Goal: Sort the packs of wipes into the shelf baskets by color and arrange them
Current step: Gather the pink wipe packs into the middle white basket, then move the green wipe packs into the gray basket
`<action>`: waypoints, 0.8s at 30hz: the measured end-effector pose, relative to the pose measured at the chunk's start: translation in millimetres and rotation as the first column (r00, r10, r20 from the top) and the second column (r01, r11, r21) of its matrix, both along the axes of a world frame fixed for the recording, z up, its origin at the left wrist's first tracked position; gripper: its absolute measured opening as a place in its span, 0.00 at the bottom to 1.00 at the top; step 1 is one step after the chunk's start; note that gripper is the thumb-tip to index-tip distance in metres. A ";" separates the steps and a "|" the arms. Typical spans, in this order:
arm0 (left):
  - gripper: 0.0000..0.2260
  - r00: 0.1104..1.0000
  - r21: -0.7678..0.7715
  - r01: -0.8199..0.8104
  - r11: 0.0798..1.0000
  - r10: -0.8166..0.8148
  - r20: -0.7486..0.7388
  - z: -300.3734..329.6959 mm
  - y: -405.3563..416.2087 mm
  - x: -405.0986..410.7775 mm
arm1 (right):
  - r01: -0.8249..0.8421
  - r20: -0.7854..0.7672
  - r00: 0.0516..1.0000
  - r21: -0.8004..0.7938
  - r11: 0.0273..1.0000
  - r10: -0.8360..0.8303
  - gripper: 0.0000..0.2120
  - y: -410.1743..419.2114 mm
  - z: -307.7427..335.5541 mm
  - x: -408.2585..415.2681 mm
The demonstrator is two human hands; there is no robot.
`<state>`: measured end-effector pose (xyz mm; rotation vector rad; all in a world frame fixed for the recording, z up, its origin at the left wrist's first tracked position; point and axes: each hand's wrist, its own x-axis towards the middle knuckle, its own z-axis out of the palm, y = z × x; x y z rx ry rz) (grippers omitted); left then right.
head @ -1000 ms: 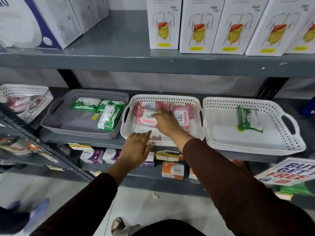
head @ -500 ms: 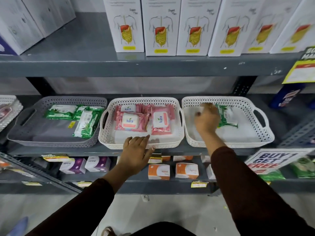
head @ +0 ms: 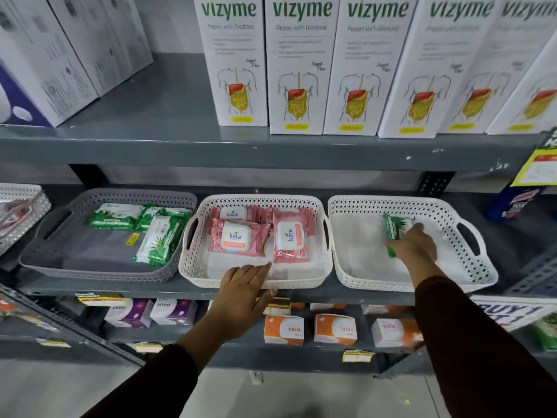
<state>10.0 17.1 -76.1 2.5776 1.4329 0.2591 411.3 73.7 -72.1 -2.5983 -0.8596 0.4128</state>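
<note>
Three baskets sit side by side on the middle shelf. The grey basket [head: 90, 268] on the left holds green packs of wipes [head: 159, 236]. The middle white basket [head: 193, 267] holds pink packs of wipes [head: 238, 236]. In the right white basket [head: 452, 212] lies one green pack [head: 393, 227], and my right hand [head: 414, 244] is closed around its near end. My left hand [head: 244, 282] rests flat on the front rim of the middle basket, fingers spread, holding nothing.
White Vizyme boxes [head: 298, 64] line the upper shelf. Small orange boxes [head: 283, 330] and purple boxes [head: 129, 312] stand on the lower shelf. Another white basket [head: 27, 212] sits at the far left. A promo sign [head: 506, 312] hangs at the right.
My right hand left the pink packs, crossed to the right basket and closed on the green pack. My left hand stayed on the middle basket's rim.
</note>
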 end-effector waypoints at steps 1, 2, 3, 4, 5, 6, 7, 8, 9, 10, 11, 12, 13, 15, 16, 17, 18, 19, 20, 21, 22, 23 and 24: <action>0.33 1.000 -0.013 0.010 1.000 -0.010 0.005 1.6 -0.6 -1.6 | -0.014 -0.007 1.000 0.029 0.999 0.014 0.31 -3.1 1.6 -2.5; 0.32 1.000 -0.027 0.018 0.999 -0.017 0.011 3.0 -1.1 -3.4 | -0.019 -0.006 1.000 0.084 0.996 0.020 0.29 -7.5 3.7 -6.8; 0.31 1.000 -0.040 0.025 0.999 -0.025 0.009 3.3 -1.2 -6.2 | -0.014 -0.003 1.000 0.160 0.987 0.015 0.26 -12.1 5.4 -12.2; 0.31 1.000 -0.049 0.028 0.998 -0.028 0.002 4.1 -0.6 -10.4 | -0.008 -0.003 1.000 0.246 0.969 0.009 0.24 -16.9 7.7 -19.8; 0.32 1.000 -0.058 0.026 0.998 -0.026 -0.007 5.2 0.7 -15.0 | -0.009 -0.004 1.000 0.328 0.945 0.011 0.22 -21.9 11.7 -28.8; 0.34 1.000 -0.068 0.019 0.997 -0.020 -0.010 5.6 3.1 -22.3 | -0.022 -0.007 1.000 0.401 0.916 0.027 0.22 -25.7 16.7 -40.7; 0.35 1.000 -0.079 0.013 0.997 -0.014 -0.003 6.2 5.8 -30.9 | -0.049 -0.005 0.998 0.471 0.881 0.058 0.21 -28.4 22.5 -53.4; 0.36 1.000 -0.090 0.008 0.996 -0.007 0.012 6.7 8.8 -39.3 | -0.088 0.003 0.995 0.539 0.838 0.102 0.21 -31.0 29.3 -66.9; 0.36 0.999 -0.099 0.002 0.995 0.002 0.033 7.9 11.3 -49.5 | -0.137 0.018 0.987 0.599 0.789 0.157 0.22 -32.0 35.9 -82.2; 0.37 0.998 -0.106 -0.009 0.994 0.015 0.056 10.1 14.0 -62.7 | -0.193 0.038 0.975 0.641 0.743 0.220 0.22 -30.0 41.8 -100.2; 0.38 0.997 -0.102 -0.019 0.995 0.027 0.073 13.0 16.7 -74.5 | -0.252 0.055 0.955 0.665 0.703 0.290 0.22 -27.4 46.9 -117.3; 0.39 0.996 -0.084 -0.034 0.996 0.041 0.083 16.4 19.3 -85.1 | -0.310 0.062 0.928 0.674 0.671 0.367 0.22 -24.3 50.9 -134.4; 0.39 0.994 -0.064 -0.062 0.996 0.067 0.086 20.7 22.1 -101.0 | -0.369 0.064 0.891 0.679 0.635 0.449 0.23 -17.9 53.6 -156.5; 0.36 0.987 -0.037 -0.132 0.991 0.135 0.084 28.8 27.0 -132.9 | -0.483 0.087 0.810 0.660 0.576 0.579 0.23 -3.5 55.5 -202.4; 0.34 0.981 -0.027 -0.171 0.985 0.172 0.085 31.1 28.9 -148.7 | -0.541 0.118 0.771 0.641 0.545 0.626 0.23 3.3 56.6 -226.5; 0.34 0.973 -0.023 -0.210 0.977 0.211 0.089 33.8 29.8 -164.6 | -0.593 0.143 0.731 0.617 0.518 0.668 0.23 9.5 57.4 -251.9; 0.34 0.966 -0.030 -0.243 0.970 0.244 0.089 35.6 30.1 -180.2 | -0.641 0.161 0.689 0.591 0.489 0.707 0.23 15.0 58.2 -277.5; 0.34 0.959 -0.042 -0.264 0.964 0.267 0.090 37.2 29.9 -195.6 | -0.688 0.184 0.644 0.565 0.456 0.743 0.22 20.9 58.6 -302.3; 0.35 0.954 -0.059 -0.281 0.958 0.285 0.093 37.3 29.5 -211.2 | -0.734 0.212 0.595 0.536 0.417 0.775 0.22 27.9 58.5 -326.4; 0.35 0.948 -0.078 -0.296 0.952 0.303 0.096 36.5 29.1 -226.2 | -0.777 0.235 0.543 0.505 0.376 0.806 0.21 34.2 59.1 -350.0; 0.34 0.942 -0.093 -0.315 0.945 0.323 0.093 35.8 28.7 -240.8 | -0.810 0.243 0.495 0.476 0.342 0.835 0.20 41.6 58.3 -372.0; 0.32 0.936 -0.106 -0.332 0.937 0.341 0.082 33.6 29.3 -254.8 | -0.840 0.244 0.449 0.445 0.312 0.860 0.20 49.3 57.5 -393.1; 0.30 0.934 -0.115 -0.343 0.932 0.352 0.067 31.6 30.6 -267.6 | -0.868 0.248 0.402 0.409 0.281 0.881 0.19 57.2 57.2 -412.5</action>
